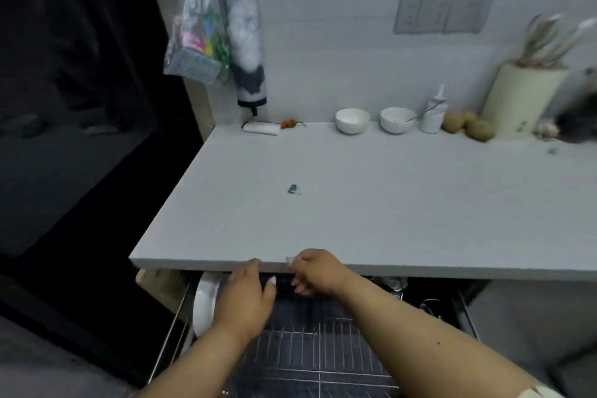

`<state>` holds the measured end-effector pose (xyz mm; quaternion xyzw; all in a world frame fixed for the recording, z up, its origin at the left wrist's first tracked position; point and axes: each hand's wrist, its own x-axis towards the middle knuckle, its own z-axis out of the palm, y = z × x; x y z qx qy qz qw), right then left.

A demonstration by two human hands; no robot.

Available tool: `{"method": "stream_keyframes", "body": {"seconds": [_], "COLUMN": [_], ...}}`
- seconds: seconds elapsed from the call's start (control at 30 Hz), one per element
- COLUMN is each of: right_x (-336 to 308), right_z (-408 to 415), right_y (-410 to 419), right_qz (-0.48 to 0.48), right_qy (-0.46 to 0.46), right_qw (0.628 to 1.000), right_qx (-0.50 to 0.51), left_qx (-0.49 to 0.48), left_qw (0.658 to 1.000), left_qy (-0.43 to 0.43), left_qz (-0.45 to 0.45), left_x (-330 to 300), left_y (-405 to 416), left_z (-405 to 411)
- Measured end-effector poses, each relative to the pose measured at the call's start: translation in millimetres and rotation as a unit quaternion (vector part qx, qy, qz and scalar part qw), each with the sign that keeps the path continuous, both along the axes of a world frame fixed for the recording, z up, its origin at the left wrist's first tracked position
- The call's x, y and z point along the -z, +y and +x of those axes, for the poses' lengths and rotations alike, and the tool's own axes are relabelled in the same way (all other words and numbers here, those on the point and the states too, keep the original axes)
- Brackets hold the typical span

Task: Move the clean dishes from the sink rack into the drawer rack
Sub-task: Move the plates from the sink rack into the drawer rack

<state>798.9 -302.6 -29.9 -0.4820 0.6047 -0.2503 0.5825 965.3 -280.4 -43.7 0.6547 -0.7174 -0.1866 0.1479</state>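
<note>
The drawer rack [310, 346], a dark pulled-out drawer with a wire grid, sits under the front edge of the white counter [355, 203]. A white plate [204, 304] stands on edge at the rack's left side. My left hand [245, 297] lies right beside the plate with fingers stretched forward and thumb apart, covering the plate's right edge; no grip shows. Over the back of the rack, just under the counter edge, my right hand [315, 271] hangs with loosely curled fingers and nothing seen in it. The sink rack is out of view.
Two white bowls [352, 119] [397, 119], one with a spoon, stand at the counter's back by a small bottle [433, 113], potatoes [468, 126] and a utensil holder [520, 97]. A binder clip [293, 190] lies mid-counter. Bags [219, 29] hang at left. Dark items fill the drawer's right side [429, 304].
</note>
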Motion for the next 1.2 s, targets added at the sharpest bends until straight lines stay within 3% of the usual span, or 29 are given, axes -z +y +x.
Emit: {"method": "stream_keyframes", "body": {"seconds": [0.37,0.6,0.77,0.93,1.2], "right_x": [-61,-79,-77,-73,-48], "right_z": [-255,-415,-523,-621,-734], "right_y": [80,159,234,328,452], "right_qz": [-0.082,-0.08,-0.087,-0.087,-0.001], "right_qy": [0.009,0.034,0.06,0.126,0.212], "right_qw": [0.961,0.909,0.855,0.771,0.654], "right_qx": [0.264,0.407,0.508,0.619,0.727], "left_qx": [0.223,0.34,0.391,0.432,0.45], "left_qw": [0.973,0.938,0.908,0.873,0.809], "left_qy": [0.034,0.064,0.106,0.149,0.176], "left_qz": [-0.044,0.035,0.106,0.171,0.335], "left_x": [-75,-102,-101,-92,-77], "left_y": [14,55,98,157,251], "left_z": [-241,-401,-519,-633,-759]}}
